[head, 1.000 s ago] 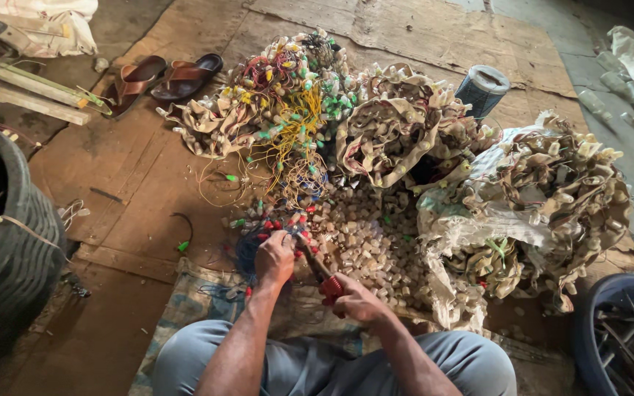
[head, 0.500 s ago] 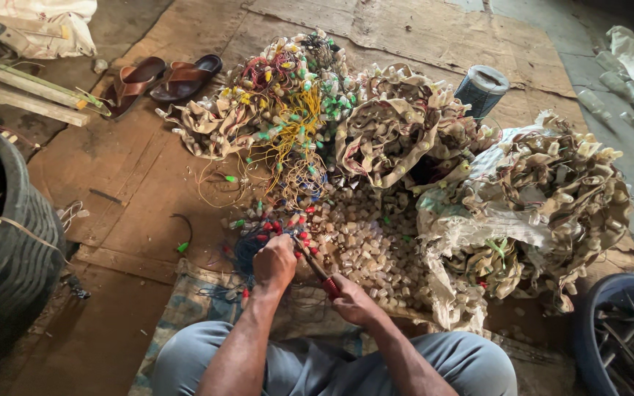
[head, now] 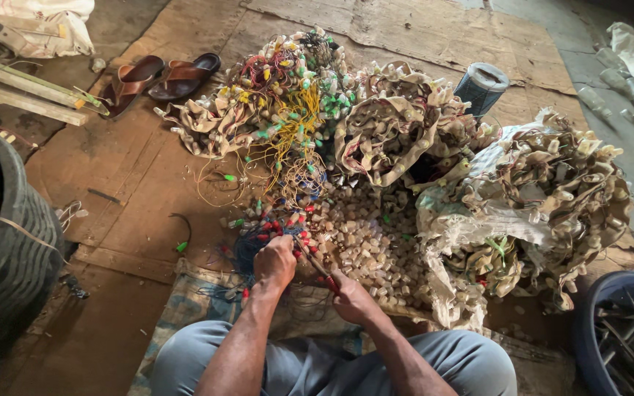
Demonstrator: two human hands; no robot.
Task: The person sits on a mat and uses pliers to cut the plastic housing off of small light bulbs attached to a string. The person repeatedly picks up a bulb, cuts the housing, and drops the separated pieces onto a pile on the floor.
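**Seated sorter, wired bulb scrap**

Near: left hand fisted on bundle of red-tipped wires; right hand fingers clamped on red-handled cutter, tip w/ the wires. Mid: loose pale sockets; torn sack at rt. Far: coloured bulb-string heap, sandals, blue-grey roll. Left edge: tyre.

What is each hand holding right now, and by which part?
The right hand grips a red-handled cutting tool by its handles. The left hand clutches a bunch of thin wires.
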